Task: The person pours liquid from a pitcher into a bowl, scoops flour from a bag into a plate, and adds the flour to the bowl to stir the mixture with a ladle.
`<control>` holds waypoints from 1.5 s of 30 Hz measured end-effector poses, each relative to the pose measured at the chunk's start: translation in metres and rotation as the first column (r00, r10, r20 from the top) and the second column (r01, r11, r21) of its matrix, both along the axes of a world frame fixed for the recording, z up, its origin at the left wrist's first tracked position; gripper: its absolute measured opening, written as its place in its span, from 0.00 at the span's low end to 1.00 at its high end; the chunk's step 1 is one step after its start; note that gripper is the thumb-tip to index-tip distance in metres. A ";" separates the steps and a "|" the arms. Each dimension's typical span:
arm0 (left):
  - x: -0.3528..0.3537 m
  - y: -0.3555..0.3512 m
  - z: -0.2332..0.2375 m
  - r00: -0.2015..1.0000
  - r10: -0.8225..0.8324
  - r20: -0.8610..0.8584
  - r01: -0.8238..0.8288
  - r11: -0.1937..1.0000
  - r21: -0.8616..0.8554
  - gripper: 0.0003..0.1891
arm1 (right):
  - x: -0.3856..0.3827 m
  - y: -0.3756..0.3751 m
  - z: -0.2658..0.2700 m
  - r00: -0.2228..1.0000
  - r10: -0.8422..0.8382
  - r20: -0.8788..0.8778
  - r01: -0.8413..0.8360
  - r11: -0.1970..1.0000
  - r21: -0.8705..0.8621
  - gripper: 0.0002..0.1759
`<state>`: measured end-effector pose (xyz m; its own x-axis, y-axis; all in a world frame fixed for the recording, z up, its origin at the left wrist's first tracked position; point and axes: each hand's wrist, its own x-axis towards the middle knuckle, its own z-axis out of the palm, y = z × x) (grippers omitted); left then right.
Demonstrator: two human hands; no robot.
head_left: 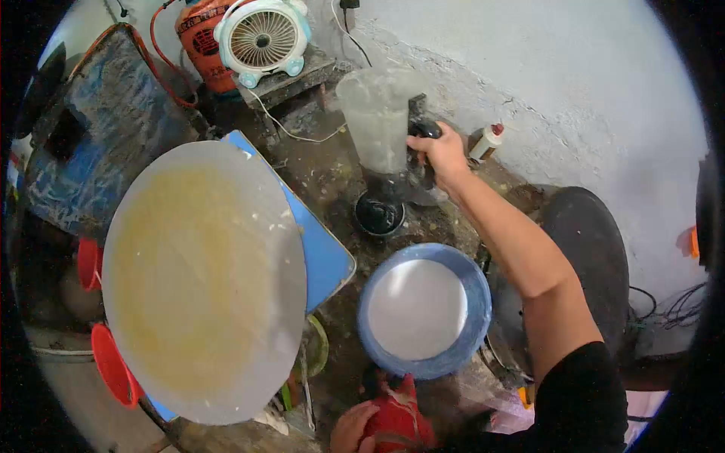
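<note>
My right hand (442,155) is wrapped round the black handle of a cloudy blender jug (379,121), which is upright above a dark round base (379,214). At the bottom edge my left hand (353,429) lies against a red object (399,417), its fingers partly cut off by the frame. Between the two hands stands a blue basin (482,302) holding white liquid (418,309). A large pale round sheet (204,283) with a yellowish middle lies on a blue board (321,260) at the left.
A small fan (262,41) sits on a stool (302,81) beside an orange gas cylinder (202,45). Near the wall are a white bottle (485,143) and a dark round lid (585,257). Two red bowls (115,366) show at the left, with a green-rimmed bowl (319,347) behind the sheet.
</note>
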<state>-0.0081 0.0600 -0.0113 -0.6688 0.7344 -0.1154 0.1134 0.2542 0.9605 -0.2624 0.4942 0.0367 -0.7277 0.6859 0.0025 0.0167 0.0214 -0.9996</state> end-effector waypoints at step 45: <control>0.056 -0.049 0.071 0.985 -0.075 -0.154 0.090 0.991 0.097 0.26 | 0.362 -0.177 -0.022 0.379 0.695 0.611 -0.820 0.558 -0.127 0.19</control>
